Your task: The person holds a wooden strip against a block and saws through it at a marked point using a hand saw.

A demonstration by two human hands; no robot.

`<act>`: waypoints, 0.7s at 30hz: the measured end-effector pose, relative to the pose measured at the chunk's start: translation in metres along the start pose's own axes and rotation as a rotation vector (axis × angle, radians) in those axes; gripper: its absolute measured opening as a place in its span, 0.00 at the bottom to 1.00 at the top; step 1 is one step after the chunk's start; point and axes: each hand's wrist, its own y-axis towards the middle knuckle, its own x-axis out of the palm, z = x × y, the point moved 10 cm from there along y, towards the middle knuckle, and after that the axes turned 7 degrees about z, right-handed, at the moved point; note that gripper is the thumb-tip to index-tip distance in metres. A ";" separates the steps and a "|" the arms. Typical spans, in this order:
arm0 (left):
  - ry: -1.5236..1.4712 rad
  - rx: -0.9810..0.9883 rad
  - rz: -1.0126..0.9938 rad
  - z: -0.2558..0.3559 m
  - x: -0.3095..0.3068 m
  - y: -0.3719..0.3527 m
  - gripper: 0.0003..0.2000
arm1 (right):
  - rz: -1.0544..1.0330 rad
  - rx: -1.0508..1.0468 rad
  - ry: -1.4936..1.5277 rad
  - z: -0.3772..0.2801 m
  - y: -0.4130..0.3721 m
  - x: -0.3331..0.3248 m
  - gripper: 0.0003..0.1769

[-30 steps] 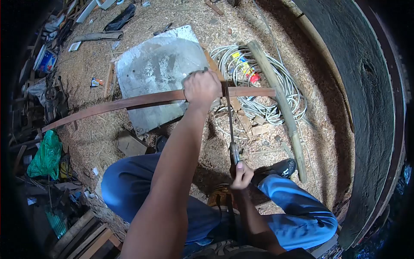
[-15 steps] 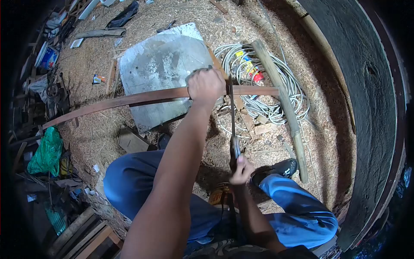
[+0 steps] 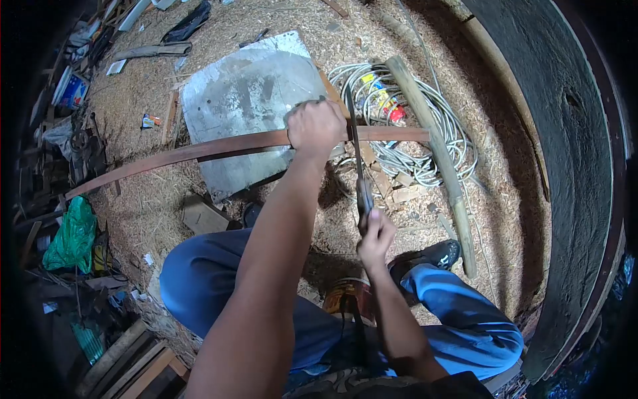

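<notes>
Two hands busy. Your left hand (image 3: 316, 126), centre frame, fingers closed round long curved wood strip (image 3: 199, 149), likely pinning it steady just beside cut line. Your right hand (image 3: 375, 236), lower centre, fingers wrapped on handle of thin saw (image 3: 357, 159); blade crosses strip squarely, just right of left hand. Strip runs from left edge to centre right, raised over metal sheet (image 3: 246, 93) and cable coil (image 3: 425, 159) on sawdust floor (image 3: 133, 199). Short free end reaches pole (image 3: 438, 166); cannot tell if touching.

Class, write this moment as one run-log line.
left hand: grips wooden strip | right hand: holds saw across it | below: sawdust floor, cable coil
</notes>
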 end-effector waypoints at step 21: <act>-0.008 0.040 0.071 0.000 -0.004 0.002 0.22 | 0.037 -0.087 0.024 0.008 -0.060 -0.027 0.23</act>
